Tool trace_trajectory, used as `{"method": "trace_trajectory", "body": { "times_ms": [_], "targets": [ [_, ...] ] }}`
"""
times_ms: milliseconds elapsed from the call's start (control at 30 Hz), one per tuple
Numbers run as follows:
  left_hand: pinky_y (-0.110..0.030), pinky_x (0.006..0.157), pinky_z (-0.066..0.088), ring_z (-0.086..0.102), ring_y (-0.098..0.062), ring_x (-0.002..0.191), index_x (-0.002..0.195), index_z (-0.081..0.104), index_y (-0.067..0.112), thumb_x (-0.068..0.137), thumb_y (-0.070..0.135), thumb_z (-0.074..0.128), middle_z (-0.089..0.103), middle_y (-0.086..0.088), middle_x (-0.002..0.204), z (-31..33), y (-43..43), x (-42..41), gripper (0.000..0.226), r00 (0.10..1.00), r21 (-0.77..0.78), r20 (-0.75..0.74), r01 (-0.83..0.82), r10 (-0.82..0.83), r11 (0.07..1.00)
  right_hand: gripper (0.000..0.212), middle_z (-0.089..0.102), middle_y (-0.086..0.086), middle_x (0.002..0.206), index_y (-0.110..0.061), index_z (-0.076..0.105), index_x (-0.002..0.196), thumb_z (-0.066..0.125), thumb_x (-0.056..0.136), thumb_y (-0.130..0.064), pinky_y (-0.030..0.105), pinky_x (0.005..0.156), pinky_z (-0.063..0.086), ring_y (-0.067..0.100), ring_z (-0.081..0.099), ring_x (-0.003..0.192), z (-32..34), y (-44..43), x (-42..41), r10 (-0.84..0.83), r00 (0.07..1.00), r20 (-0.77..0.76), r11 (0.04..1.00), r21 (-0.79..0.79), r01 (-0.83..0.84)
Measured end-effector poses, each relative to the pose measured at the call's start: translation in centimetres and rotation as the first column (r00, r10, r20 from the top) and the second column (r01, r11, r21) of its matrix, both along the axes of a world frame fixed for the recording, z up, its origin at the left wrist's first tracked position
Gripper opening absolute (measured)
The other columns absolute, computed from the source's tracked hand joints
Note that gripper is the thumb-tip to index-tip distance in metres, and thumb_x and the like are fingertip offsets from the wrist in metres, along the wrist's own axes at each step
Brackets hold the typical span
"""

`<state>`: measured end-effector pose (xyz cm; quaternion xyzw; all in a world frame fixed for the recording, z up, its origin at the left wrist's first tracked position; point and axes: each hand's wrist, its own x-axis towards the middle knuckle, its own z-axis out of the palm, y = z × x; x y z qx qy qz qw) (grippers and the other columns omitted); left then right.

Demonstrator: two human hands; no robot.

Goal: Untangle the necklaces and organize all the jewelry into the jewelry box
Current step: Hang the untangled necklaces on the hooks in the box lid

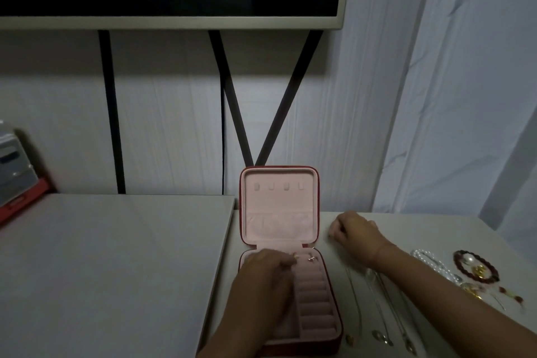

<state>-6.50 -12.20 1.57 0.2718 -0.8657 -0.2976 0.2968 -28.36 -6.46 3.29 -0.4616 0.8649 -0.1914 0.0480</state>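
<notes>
Head view: our jewelry box (279,203) stands open. Our left hand (266,269) curls inside its tray, our right hand (353,229) curls beside it; we cannot tell if either holds anything. Our right arm (436,291) crosses the necklaces (377,306) and could tangle them.

Red jewelry box (337,325) lined pink; dark red bead bracelet (494,270).

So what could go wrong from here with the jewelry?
The right forearm passes over the laid-out necklaces; pulling it back could drag them into a tangle.
The left hand seems to pinch a small gold piece over the jewelry box; in this dim light it could slip unnoticed.
</notes>
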Motion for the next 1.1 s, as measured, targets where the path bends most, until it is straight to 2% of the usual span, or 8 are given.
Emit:
{"method": "trace_trajectory", "body": {
  "times_ms": [133,233,300,467,700,800,900,1100],
  "targets": [
    [-0.012,0.089,0.045,0.058,0.007,0.100,0.106,0.065,0.033,0.087,0.018,0.066,0.065,0.017,0.107,2.5,-0.7,-1.3,0.024,0.980,0.323,-0.197,0.040,0.026,0.946,0.023,0.063,-0.006,0.061,-0.016,0.057,0.070,0.058,0.091,-0.007,0.013,0.061,0.045,0.002,0.058,0.059,5.0,1.4,3.6,0.329,0.888,0.321,0.927,-0.286,-0.240],
    [-0.016,0.078,0.051,0.069,-0.005,0.091,0.106,0.065,0.021,0.086,0.000,0.064,0.074,0.002,0.098,4.7,-0.8,-2.2,0.030,0.923,0.567,-0.382,0.276,-0.049,0.776,0.009,0.070,0.012,0.071,-0.007,0.065,0.083,0.060,0.088,-0.001,0.026,0.067,0.053,0.016,0.063,0.066,6.6,0.4,5.1,0.457,0.746,0.484,0.874,-0.400,-0.276],
    [-0.015,0.069,0.052,0.070,-0.007,0.082,0.101,0.067,0.015,0.084,-0.008,0.063,0.075,0.002,0.085,5.8,-1.2,-2.1,0.029,0.895,0.619,-0.444,0.337,-0.037,0.709,0.007,0.070,0.020,0.078,-0.006,0.066,0.088,0.062,0.087,0.000,0.034,0.071,0.052,0.022,0.063,0.072,7.1,-0.4,5.4,0.495,0.678,0.543,0.854,-0.449,-0.265],
    [-0.023,0.070,0.052,0.064,-0.016,0.071,0.089,0.070,0.015,0.082,-0.001,0.067,0.070,-0.011,0.076,6.3,-3.7,-1.4,0.018,0.918,0.642,-0.389,0.210,0.078,0.737,0.010,0.065,0.003,0.072,-0.010,0.067,0.088,0.065,0.085,-0.001,0.025,0.072,0.050,0.018,0.059,0.072,7.0,-2.6,6.0,0.524,0.628,0.576,0.827,-0.520,-0.213],
    [-0.011,0.063,0.045,0.056,0.003,0.065,0.080,0.070,0.022,0.078,0.012,0.075,0.065,0.003,0.080,6.2,-6.9,-1.5,0.012,0.895,0.424,-0.373,-0.071,0.246,0.903,0.013,0.070,0.003,0.073,-0.009,0.065,0.094,0.063,0.087,0.001,0.027,0.079,0.053,0.015,0.064,0.074,6.2,-5.6,7.1,0.518,0.608,0.602,0.802,-0.589,-0.099],
    [-0.011,0.077,0.039,0.050,0.001,0.092,0.096,0.058,0.033,0.079,0.022,0.075,0.051,0.012,0.104,5.4,-7.9,-1.6,0.026,0.865,0.302,-0.380,-0.218,0.327,0.928,0.011,0.068,0.004,0.067,-0.008,0.064,0.091,0.063,0.086,0.001,0.028,0.073,0.054,0.015,0.064,0.066,6.4,-6.5,7.5,0.489,0.679,0.548,0.794,-0.601,-0.087],
    [-0.023,0.093,0.042,0.049,-0.005,0.114,0.120,0.050,0.032,0.088,0.026,0.065,0.053,0.011,0.123,4.8,-8.7,-2.2,0.036,0.887,0.453,-0.363,-0.099,0.284,0.886,0.011,0.065,0.004,0.064,-0.008,0.065,0.085,0.065,0.084,0.003,0.024,0.065,0.054,0.010,0.061,0.058,6.7,-7.4,7.9,0.433,0.760,0.484,0.790,-0.610,-0.062],
    [-0.025,0.090,0.052,0.061,-0.004,0.102,0.120,0.053,0.030,0.083,0.011,0.069,0.064,0.008,0.113,4.4,-9.6,-2.9,0.044,0.865,0.570,-0.446,0.075,0.231,0.818,0.013,0.062,-0.004,0.061,-0.010,0.067,0.078,0.068,0.082,0.002,0.010,0.059,0.047,-0.002,0.057,0.052,7.4,-8.6,8.6,0.399,0.857,0.325,0.756,-0.646,-0.107]
  ]
}}
